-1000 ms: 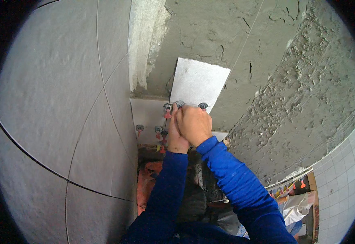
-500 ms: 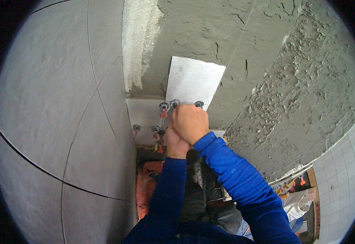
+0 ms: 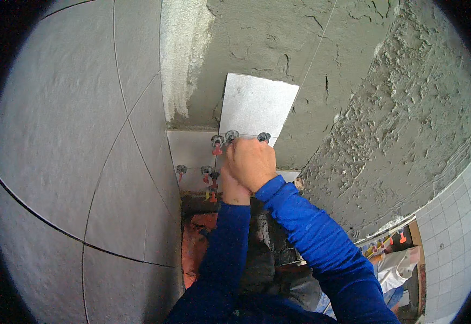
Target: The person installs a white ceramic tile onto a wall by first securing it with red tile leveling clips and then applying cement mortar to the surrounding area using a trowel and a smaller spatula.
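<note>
My right hand [image 3: 251,164] is closed over my left hand [image 3: 234,183] at the lower edge of a small white tile [image 3: 258,105] on a grey mortar wall. Both hands' fingertips are hidden, so I cannot make out what they grip. A clear round levelling cap [image 3: 231,135] sits just above my knuckles and a darker one [image 3: 263,137] to their right. Left of my hands a red-tabbed clip [image 3: 216,144] and several others are fixed along the joints of the lower white tiles [image 3: 192,148].
A large grey tiled wall [image 3: 68,140] fills the left side. Rough mortar [image 3: 381,124] spreads to the right, beside small-square tiling [image 3: 454,243]. Red material [image 3: 195,248] lies below, and at lower right are a white bag [image 3: 400,264] and several orange-tabbed pieces [image 3: 402,236].
My hands stay clasped at the tile edge. My left hand has dropped slightly and come back up a little, and the right has shifted slightly. The view has moved, so the wall appears farther left.
</note>
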The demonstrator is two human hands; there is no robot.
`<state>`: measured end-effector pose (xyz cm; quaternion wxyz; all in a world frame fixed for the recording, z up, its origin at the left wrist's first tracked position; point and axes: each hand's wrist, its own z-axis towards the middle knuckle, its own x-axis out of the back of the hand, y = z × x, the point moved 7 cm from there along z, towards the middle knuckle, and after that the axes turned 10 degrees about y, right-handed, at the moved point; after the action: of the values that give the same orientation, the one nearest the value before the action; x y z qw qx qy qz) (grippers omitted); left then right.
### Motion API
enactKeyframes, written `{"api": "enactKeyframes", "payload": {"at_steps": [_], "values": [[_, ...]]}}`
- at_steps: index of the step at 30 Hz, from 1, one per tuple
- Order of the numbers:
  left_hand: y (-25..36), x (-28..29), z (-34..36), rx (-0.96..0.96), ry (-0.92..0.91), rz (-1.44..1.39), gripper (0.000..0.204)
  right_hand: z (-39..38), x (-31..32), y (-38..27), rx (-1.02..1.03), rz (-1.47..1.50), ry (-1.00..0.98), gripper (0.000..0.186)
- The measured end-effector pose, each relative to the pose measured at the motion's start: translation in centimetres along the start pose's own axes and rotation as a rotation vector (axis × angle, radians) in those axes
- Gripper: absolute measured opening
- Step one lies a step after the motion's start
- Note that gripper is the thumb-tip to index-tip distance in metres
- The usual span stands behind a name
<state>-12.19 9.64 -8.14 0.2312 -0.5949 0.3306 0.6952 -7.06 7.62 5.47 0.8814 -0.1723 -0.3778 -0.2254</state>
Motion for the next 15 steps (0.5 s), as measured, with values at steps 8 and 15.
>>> {"api": "enactKeyframes", "payload": {"at_steps": [8, 15], "values": [[0.3, 0.3, -1.3, -0.146, 0.075, 0.298, 0.038, -0.6, -0.7, 0.3, 0.021, -0.007, 0.075, 0.025], [0.0, -1.1, 0.9, 0.182, -0.042, 0.013, 0.038, -0.4, -0.3, 0.0, 0.018, 0.008, 0.034, 0.018]]}}
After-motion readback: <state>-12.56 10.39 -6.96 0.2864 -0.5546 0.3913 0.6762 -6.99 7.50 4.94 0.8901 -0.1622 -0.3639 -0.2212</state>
